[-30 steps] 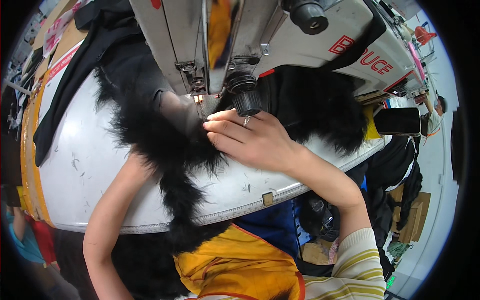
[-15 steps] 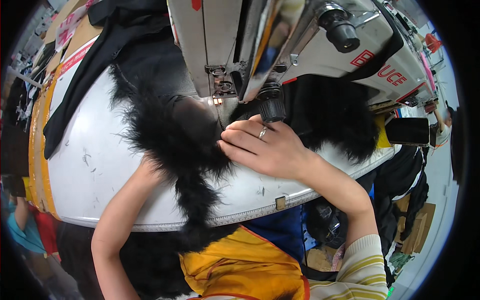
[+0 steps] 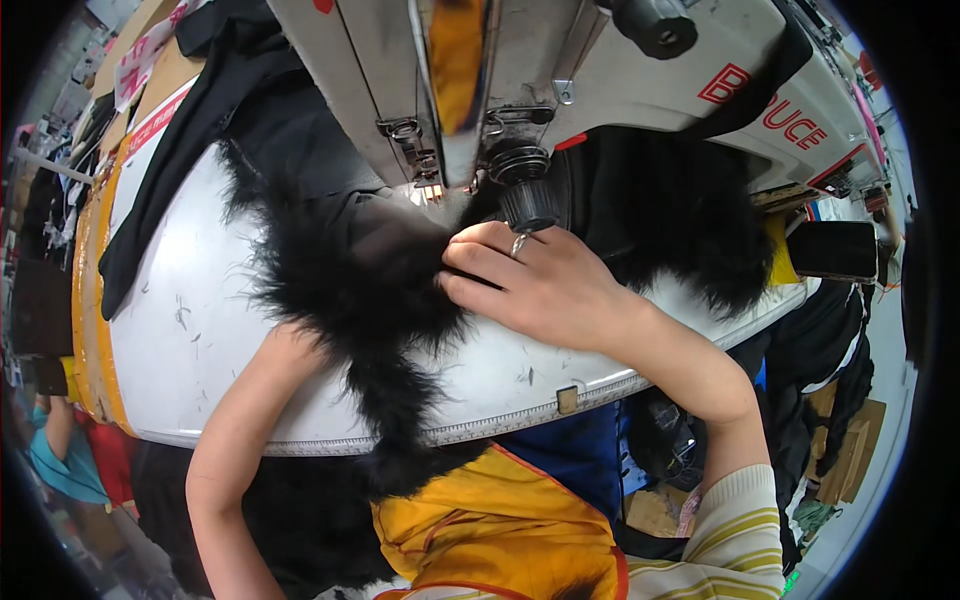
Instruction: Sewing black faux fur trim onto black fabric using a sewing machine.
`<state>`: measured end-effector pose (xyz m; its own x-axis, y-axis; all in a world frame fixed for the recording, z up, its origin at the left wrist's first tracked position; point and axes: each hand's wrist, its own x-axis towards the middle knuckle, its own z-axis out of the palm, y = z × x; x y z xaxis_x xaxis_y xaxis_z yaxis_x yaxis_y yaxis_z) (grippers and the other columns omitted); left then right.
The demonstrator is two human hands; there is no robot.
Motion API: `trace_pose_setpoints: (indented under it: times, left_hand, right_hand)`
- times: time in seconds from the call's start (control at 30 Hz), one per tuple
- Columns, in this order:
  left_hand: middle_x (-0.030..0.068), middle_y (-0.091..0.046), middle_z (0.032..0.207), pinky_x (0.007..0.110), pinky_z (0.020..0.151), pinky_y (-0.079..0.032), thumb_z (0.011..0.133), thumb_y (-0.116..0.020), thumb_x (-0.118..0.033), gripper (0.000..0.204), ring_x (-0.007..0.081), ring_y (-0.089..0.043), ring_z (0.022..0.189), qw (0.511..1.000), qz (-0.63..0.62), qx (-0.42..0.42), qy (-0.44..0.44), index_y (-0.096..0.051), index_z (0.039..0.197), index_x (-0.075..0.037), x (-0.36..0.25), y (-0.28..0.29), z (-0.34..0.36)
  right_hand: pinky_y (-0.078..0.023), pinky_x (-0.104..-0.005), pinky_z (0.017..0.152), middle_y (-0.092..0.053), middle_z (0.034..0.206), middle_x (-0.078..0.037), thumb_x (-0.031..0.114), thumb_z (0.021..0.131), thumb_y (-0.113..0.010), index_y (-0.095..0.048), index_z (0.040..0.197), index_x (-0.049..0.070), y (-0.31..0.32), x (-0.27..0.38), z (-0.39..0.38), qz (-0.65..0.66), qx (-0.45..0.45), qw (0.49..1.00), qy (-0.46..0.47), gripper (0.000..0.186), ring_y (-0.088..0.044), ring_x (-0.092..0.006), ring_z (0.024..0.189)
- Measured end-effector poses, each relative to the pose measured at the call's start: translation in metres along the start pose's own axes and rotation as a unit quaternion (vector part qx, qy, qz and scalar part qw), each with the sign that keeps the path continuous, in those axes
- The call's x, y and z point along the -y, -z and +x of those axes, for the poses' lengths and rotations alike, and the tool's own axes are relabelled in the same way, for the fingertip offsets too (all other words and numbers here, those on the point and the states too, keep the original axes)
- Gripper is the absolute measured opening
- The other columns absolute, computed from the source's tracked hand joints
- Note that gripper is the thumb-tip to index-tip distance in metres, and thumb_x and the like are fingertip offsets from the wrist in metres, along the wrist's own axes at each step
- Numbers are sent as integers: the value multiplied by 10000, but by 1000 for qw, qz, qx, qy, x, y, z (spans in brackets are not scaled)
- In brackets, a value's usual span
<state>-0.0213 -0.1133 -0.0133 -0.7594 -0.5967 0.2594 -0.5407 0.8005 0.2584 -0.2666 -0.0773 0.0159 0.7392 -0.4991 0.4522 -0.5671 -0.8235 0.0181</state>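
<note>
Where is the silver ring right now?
In the head view, the silver ring is just right of centre, on the right hand, directly below the lower black knob of the sewing machine.

Solid black fur (image 3: 345, 285), white tabletop (image 3: 170, 350) with scattered dark marks (image 3: 182, 318) and amber-taped edge (image 3: 97, 290), off-white sewing machine (image 3: 650, 90) with red lettering (image 3: 725, 84) and black knobs (image 3: 529, 206), golden-yellow apron (image 3: 480, 530) piped in orange-red, cream sleeve (image 3: 740, 525) striped olive-yellow, deep-blue cloth (image 3: 575, 455)
</note>
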Motion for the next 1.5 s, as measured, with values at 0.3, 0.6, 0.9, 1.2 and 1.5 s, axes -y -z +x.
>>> trace_pose_setpoints:
  times: [0.3, 0.6, 0.9, 1.2, 1.5]
  left_hand:
    - [116, -523, 1282, 396, 1076, -336, 846, -629, -178, 458, 266, -476, 1220, 966, -210, -66, 132, -525, 1277, -63, 4, -12, -15]
    - [79, -605, 1169, 384, 1015, -401, 800, -675, -148, 374, 238, -551, 1129, 974, -162, -35, 157, -611, 1161, -69, 7, 4, -23]
    - [81, -654, 1020, 337, 903, -471, 730, -667, -26, 323, 210, -611, 1001, 994, -52, -73, 61, -627, 1050, -32, -1, 43, -38]
    - [96, -644, 1074, 388, 851, -527, 699, -700, -20, 347, 277, -642, 992, 995, -31, -77, -46, -652, 1043, -28, -36, 59, 22]
    - [105, -615, 1225, 397, 992, -476, 805, -684, -113, 356, 274, -594, 1134, 998, 8, -33, -48, -634, 1149, -39, -9, 34, -1]
  right_hand:
    - [-486, -319, 797, -575, 1211, -82, 107, 774, -580, -595, 1111, 51, 7, 1, 6, 43, 71, 995, -53, 341, -625, -176, 912]
    - [-547, -264, 673, -510, 1362, -1, 125, 751, -633, -505, 1351, 86, 9, -2, 21, -2, 126, 992, -21, 614, -523, -198, 1053]
    - [-471, -306, 862, -520, 1355, -32, 122, 787, -571, -577, 1276, 67, 1, 2, 15, -52, 100, 993, 28, 492, -500, -185, 1208]
    - [-522, -304, 825, -484, 1390, -30, 148, 766, -644, -558, 1301, 117, 7, 2, 16, 44, 128, 989, -58, 542, -483, -201, 1228]
    - [-437, -327, 839, -659, 977, -51, 123, 758, -647, -611, 1206, 73, 6, -20, 5, 53, 38, 998, 7, 453, -617, -220, 846]
